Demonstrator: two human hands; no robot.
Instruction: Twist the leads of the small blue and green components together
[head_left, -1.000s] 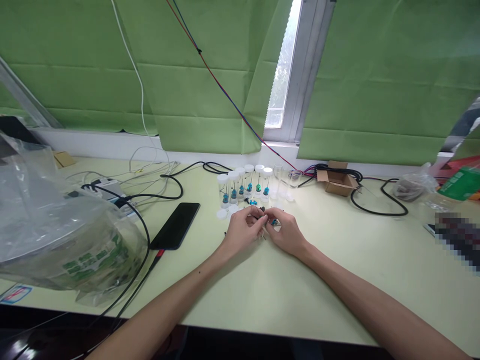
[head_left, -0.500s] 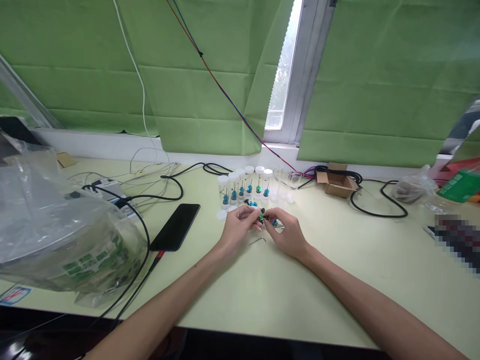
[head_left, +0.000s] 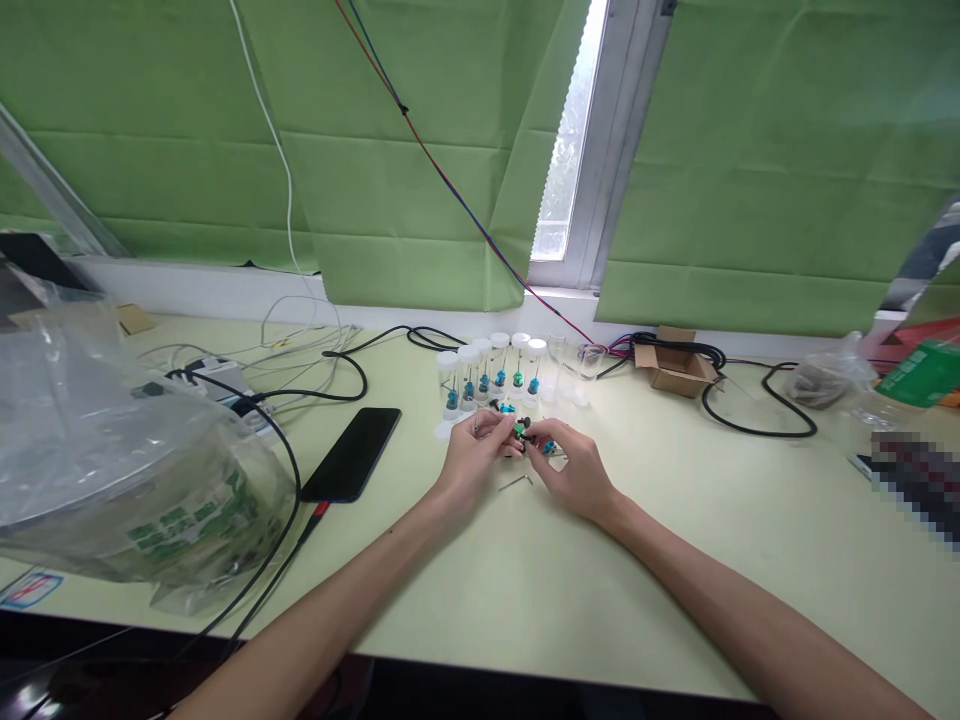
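Head view: a small green part (head_left: 519,429) with dark bits is between two hands, over the worktop (head_left: 637,600). The left hand (head_left: 472,455) has its fingers closed on it. The right hand (head_left: 576,462) has its fingers at the part's right side, but I can't tell if they pinch anything. I think the part could slip and drop, because it is tiny and just the fingertips hold it. It could then get mixed up with the loose blue part (head_left: 508,408) behind. A hand could also bump the bent metal key (head_left: 514,483) lying close in front. The key's long arm runs left to right, bent end at the right. Fingers cover too much of the green part to tell which way it points or how its long side runs.
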